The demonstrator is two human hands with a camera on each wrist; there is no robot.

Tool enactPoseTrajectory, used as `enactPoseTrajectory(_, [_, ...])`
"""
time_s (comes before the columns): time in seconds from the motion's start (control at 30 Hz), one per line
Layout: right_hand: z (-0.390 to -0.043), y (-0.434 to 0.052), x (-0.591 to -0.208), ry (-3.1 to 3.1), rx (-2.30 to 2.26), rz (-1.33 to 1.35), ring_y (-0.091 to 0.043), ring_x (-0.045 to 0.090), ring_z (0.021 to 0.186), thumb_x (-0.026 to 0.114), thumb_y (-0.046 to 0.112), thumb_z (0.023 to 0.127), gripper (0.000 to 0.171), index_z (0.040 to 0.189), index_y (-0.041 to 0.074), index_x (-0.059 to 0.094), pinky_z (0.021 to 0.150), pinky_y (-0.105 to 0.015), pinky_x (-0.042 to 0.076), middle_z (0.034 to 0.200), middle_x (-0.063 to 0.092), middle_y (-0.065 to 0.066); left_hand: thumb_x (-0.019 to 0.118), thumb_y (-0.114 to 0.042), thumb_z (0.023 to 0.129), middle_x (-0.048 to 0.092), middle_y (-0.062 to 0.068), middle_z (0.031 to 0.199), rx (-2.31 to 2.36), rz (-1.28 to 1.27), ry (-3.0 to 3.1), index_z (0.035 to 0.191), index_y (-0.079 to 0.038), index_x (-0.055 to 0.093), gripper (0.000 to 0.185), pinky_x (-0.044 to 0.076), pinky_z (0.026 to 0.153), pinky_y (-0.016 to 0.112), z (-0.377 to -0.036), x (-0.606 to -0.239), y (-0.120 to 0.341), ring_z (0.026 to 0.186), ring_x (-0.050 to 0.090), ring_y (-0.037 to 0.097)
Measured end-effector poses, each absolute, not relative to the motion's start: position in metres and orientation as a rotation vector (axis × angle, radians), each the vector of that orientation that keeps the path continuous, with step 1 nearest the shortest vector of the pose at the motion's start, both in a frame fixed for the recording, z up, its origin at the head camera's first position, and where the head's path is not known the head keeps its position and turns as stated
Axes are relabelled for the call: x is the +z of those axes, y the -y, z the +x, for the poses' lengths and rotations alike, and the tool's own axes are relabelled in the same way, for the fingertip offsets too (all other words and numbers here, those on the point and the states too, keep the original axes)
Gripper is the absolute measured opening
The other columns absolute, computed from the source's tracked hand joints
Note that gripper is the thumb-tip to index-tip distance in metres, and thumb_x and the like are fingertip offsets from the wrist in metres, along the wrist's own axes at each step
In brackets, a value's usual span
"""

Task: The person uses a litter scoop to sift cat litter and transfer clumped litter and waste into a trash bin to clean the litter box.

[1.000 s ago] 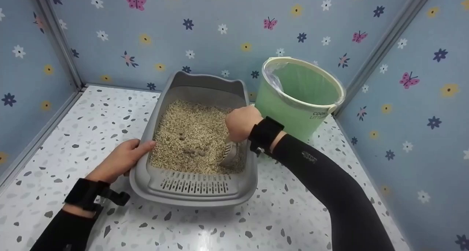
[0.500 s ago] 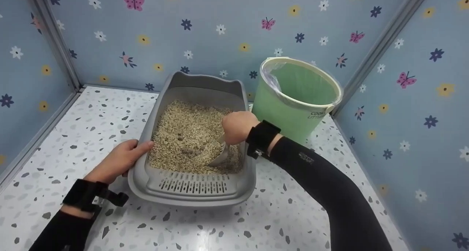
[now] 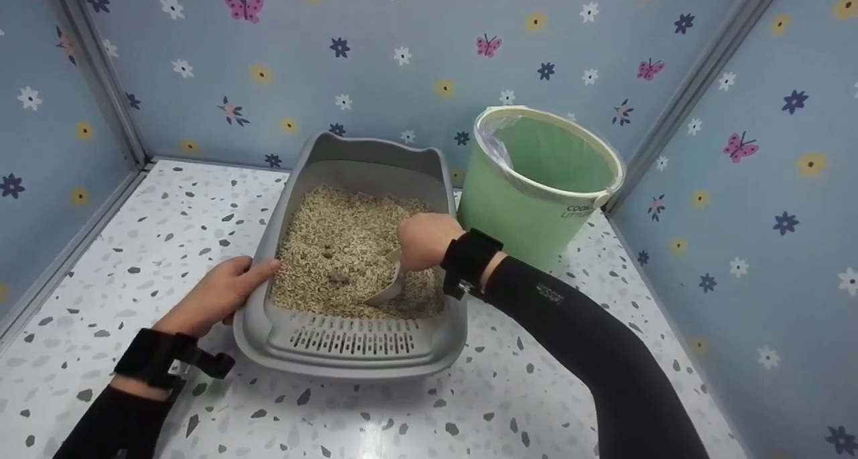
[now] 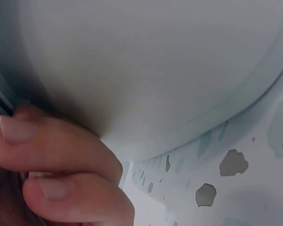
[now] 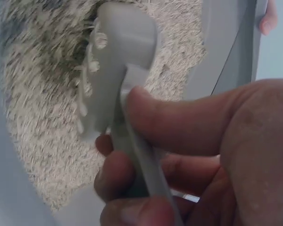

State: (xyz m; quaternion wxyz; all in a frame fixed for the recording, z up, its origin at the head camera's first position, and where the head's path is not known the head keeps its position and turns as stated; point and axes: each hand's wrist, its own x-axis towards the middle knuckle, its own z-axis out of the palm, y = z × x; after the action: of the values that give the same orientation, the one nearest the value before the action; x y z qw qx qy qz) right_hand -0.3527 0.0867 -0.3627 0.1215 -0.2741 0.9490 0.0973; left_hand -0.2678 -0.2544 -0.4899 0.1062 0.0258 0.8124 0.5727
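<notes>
A grey litter box (image 3: pixel 362 368) full of tan pellet litter (image 3: pixel 348 218) stands on the speckled surface. My right hand (image 3: pixel 429 241) grips the handle of a grey slotted litter scoop (image 3: pixel 390 288), whose head is pushed into the litter near the box's right front. In the right wrist view the thumb lies along the scoop's handle (image 5: pixel 139 141) with the fingers curled round it. At the box's left side my left hand (image 3: pixel 224 291) holds the rim, thumb on top and fingers (image 4: pixel 61 146) curled below. Dark clumps (image 3: pixel 339 277) lie in the litter left of the scoop.
A green bin (image 3: pixel 516 211) with a clear liner stands close to the box's right side, at the back. Flower-patterned walls (image 3: pixel 402 63) enclose the back and both sides. A slotted ledge (image 3: pixel 355 337) forms the box's front.
My right hand has drawn the scoop leftward and slightly toward me through the litter, nearer the clumps and partly covering them. The left hand keeps its hold on the rim.
</notes>
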Motion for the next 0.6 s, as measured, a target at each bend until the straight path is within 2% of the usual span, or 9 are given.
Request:
enactPoseTrajectory(0.27, [-0.351,-0.087,-0.364,-2.783,0.242,-0.776,-0.021,0.05,0.068,0.076,0.026,0.099,0.04,0.073,0.019,0.047,0.062,-0.042,0.047,0.073,0.047,0.002,0.055,-0.06,0.114,0.064,0.005,0.079,1.681,0.076,-2.399,0.12,0.001,0.055,0.061,0.042,0.043,0.026,-0.267,-0.489,0.253,0.051,0.049,0.009])
enactPoseTrajectory(0.6, [-0.341,-0.089,-0.366,-2.838,0.189,-0.788,-0.021,0.047,0.067,0.071,0.015,0.096,0.035,0.074,0.019,0.043,0.06,-0.041,0.043,0.075,0.046,0.001,0.056,-0.062,0.113,0.062,0.004,0.077,1.673,0.081,-2.428,0.118,0.001,0.056,0.064,0.041,0.042,0.026,-0.266,-0.488,0.252,0.05,0.046,0.008])
